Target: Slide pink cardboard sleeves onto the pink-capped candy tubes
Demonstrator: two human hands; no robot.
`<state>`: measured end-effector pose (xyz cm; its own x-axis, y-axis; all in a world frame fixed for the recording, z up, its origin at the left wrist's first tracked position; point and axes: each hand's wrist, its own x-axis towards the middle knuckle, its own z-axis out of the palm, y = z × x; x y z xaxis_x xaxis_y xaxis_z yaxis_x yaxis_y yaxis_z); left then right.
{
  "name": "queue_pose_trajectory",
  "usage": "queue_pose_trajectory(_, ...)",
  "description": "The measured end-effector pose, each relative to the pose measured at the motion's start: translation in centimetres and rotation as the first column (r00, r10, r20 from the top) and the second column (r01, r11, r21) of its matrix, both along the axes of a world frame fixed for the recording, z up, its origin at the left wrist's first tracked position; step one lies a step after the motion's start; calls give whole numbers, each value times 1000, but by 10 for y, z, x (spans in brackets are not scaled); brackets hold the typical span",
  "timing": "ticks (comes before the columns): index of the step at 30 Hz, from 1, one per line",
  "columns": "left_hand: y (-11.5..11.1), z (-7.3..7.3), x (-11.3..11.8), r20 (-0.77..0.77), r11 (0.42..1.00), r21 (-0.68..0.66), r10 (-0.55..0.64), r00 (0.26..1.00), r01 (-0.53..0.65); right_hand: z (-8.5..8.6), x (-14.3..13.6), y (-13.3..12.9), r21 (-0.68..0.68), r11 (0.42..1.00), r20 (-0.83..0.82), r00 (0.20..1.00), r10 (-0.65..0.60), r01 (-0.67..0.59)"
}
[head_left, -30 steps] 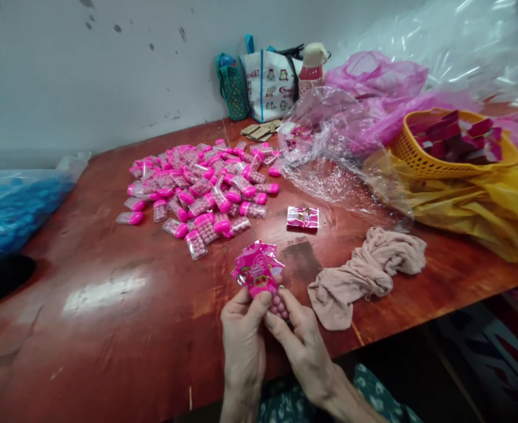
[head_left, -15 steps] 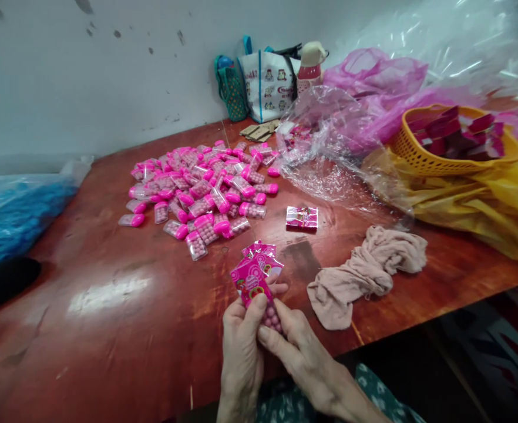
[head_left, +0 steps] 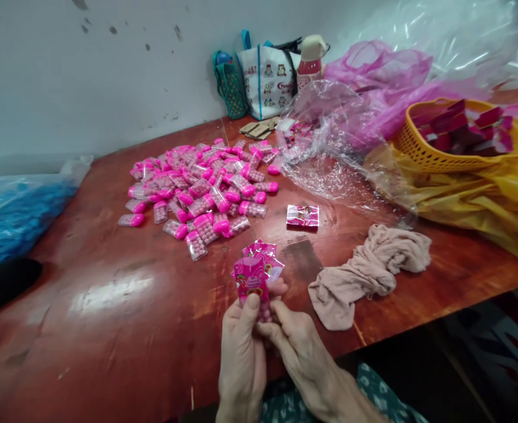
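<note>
Left hand (head_left: 240,355): fingers closed, thumb laid flat on a pink printed packet (head_left: 251,279), the rest curled behind it. Right hand (head_left: 307,355): thumb and forefinger nearly together, closed on the packet's lower right edge.

Packet: held tilted above the near edge of the red-brown counter (head_left: 122,329), in front of the pile; pink balls (head_left: 265,312) show at its lower end. Pink wrappers (head_left: 273,267): fanned just behind it; whether held or lying cannot be told.

Containers, clear with pink caps (head_left: 204,202): one large heap, many filled with pink balls, beyond the hands to the left. Flat pink-and-white pack (head_left: 302,217): one, lying apart, right of the heap. Cloth (head_left: 367,270): one, beige, crumpled, right of the hands. Basket (head_left: 417,144): one, yellow, holding dark red pieces (head_left: 453,129), touching yellow plastic (head_left: 474,200). Crumpled clear plastic (head_left: 329,153): between heap and basket.
</note>
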<state>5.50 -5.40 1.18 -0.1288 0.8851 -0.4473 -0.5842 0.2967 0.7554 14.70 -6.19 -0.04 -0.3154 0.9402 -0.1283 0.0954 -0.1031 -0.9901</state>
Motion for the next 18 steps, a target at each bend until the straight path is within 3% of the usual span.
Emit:
queue_pose_trajectory(4,-5,5,7,56,999,-20,27,998,-26,-3,-2,0,64,998,-26,999,-24,26)
queue_pose_trajectory(9,-3,8,-4,162,994,-107,36,986,-19,-2,-1,1,95,995,59,998,3,-8)
queue_pose_trajectory(13,-2,9,-7,83,996,-80,54,995,-47,-3,-3,0,83,996,63,998,10,-15)
queue_pose_trajectory(18,-8,7,9,38,1000,-17,3,999,-2,-3,-4,0,35,997,39,997,-67,66)
